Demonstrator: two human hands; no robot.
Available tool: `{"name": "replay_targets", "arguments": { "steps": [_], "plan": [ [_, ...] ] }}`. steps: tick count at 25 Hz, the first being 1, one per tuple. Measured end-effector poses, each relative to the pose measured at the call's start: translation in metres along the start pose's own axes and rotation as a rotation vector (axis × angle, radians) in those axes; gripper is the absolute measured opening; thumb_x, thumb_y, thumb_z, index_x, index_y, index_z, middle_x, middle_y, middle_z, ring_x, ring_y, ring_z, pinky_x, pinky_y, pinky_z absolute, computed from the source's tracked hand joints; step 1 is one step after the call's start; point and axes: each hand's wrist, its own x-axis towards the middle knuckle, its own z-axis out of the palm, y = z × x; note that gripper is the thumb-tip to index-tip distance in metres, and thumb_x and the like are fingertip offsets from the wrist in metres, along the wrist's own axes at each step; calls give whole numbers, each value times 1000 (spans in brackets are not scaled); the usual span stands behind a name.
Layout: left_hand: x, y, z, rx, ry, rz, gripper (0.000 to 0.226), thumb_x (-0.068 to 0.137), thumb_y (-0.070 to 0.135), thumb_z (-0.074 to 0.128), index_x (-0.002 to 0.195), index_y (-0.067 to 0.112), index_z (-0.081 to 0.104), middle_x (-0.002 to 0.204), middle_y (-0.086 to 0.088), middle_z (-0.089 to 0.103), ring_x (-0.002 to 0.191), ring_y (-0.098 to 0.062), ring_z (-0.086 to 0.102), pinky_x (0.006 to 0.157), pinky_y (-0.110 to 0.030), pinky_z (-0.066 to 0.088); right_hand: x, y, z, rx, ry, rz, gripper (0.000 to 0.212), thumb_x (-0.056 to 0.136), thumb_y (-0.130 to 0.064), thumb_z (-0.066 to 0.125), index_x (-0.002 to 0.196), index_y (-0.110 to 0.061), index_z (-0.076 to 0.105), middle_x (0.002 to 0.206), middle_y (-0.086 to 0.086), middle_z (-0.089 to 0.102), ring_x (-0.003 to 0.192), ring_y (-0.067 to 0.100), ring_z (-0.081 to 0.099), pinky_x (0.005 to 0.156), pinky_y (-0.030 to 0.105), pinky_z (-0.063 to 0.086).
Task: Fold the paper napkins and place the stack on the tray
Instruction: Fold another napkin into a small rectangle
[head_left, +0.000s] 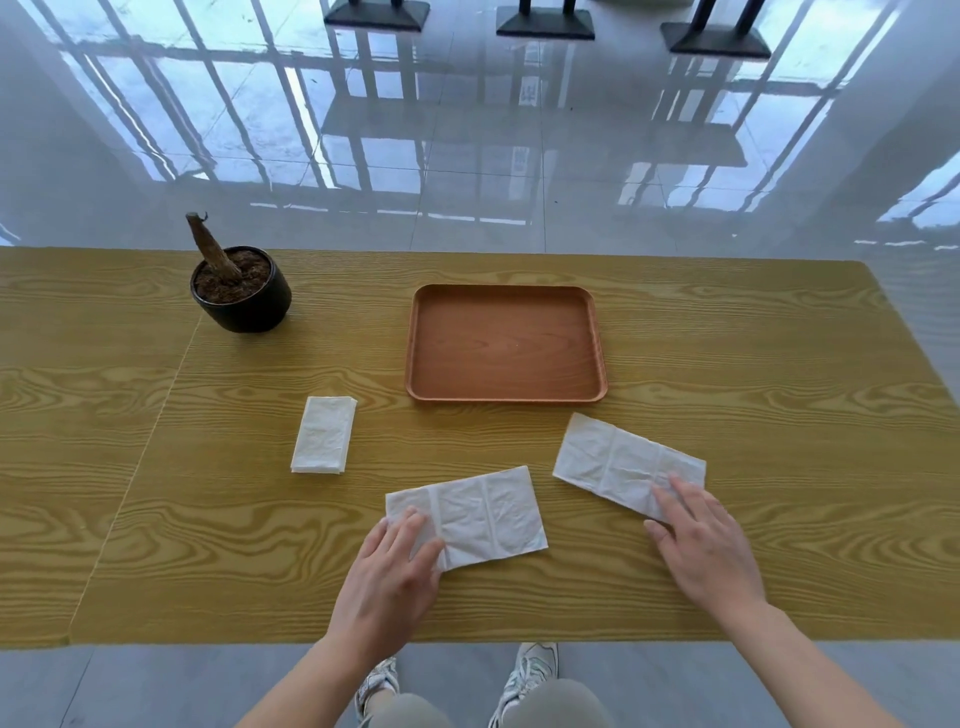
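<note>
On the table (727, 364), creased white napkins (488, 514) lie unfolded

No legible text, label, brand, number or sign is found anywhere in the view. The paper napkins, the tray (506, 344) and the plant pot to its left carry no print or marking. On the glossy floor beyond the tray, the reflection holds two small dark patches that may be signage, one above the other; both are too blurred and distorted to read. The shoes below the near worktop edge show no readable branding.
</note>
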Motion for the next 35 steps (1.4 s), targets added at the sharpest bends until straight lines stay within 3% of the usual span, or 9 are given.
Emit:
{"name": "replay_targets", "arguments": {
  "steps": [5, 8, 12, 16, 22, 25, 30, 32, 35],
  "plan": [
    [-1, -8, 1, -19, -50, 5, 46, 75, 34, 76, 115, 20, 61, 131, -11, 57, 127, -30, 52, 103, -48, 46, -3, 13, 1, 39, -5, 125, 50, 94, -35, 62, 139, -15, 54, 153, 10, 44, 141, 31, 37, 113, 49, 36],
    [1, -10, -1, -47, -30, -28, 44, 69, 36, 81, 106, 20, 63, 123, -8, 59, 116, -27, 56, 94, -44, 51, -1, 0, 0, 90, 68, 161, 49, 89, -28, 69, 134, -12, 56, 148, 13, 48, 137, 34, 39, 111, 51, 38],
    [4, -12, 0, 21, 40, 55, 17, 74, 24, 77, 78, 16, 62, 97, -5, 63, 89, -27, 65, 82, -40, 55, 0, -55, 4, 189, 169, -152, 45, 83, -22, 77, 125, -10, 64, 130, 8, 64, 125, 28, 52, 107, 44, 45],
    [6, -15, -3, 70, 100, 134, 6, 81, 20, 66, 78, 15, 65, 88, -4, 65, 87, -27, 67, 83, -42, 55, -8, -107, 16, 174, 51, -491, 44, 84, -39, 74, 123, -22, 66, 132, -2, 63, 129, 22, 51, 109, 43, 44],
    [13, -10, -19, -199, 140, 50, 12, 86, 25, 56, 77, 18, 60, 97, 5, 68, 98, -16, 65, 88, -30, 48, -15, -131, 26, 88, -50, -515, 83, 67, -58, 79, 138, -27, 51, 150, 3, 45, 139, 26, 37, 115, 43, 34],
    [16, -6, -31, -330, 153, -21, 10, 84, 21, 61, 77, 19, 54, 98, 11, 68, 85, -12, 65, 75, -25, 47, -12, -146, 28, 141, -38, -472, 77, 67, -46, 84, 136, -25, 55, 150, 3, 46, 138, 25, 36, 114, 45, 36],
    [20, 2, -51, -539, 196, -293, 16, 83, 12, 74, 76, 21, 63, 83, 15, 71, 73, -9, 67, 63, -31, 55, -3, -150, 12, 361, 170, -498, 26, 69, 6, 77, 88, -11, 75, 119, 5, 72, 117, 28, 64, 91, 46, 56],
    [23, 1, -62, -699, 212, -384, 20, 83, 12, 74, 71, 24, 65, 66, 13, 67, 63, -5, 64, 58, -22, 53, -1, -153, -5, 542, 151, -427, 15, 75, 0, 77, 82, -13, 75, 100, -3, 77, 99, 18, 71, 80, 35, 58],
    [40, -1, -81, -1024, 109, -623, 20, 84, 13, 71, 66, 19, 65, 58, 1, 64, 52, -10, 60, 48, -26, 51, 11, -154, -37, 871, -197, -196, 12, 74, -23, 65, 63, -20, 63, 60, -13, 62, 59, 6, 56, 55, 28, 45]
  ]
}}
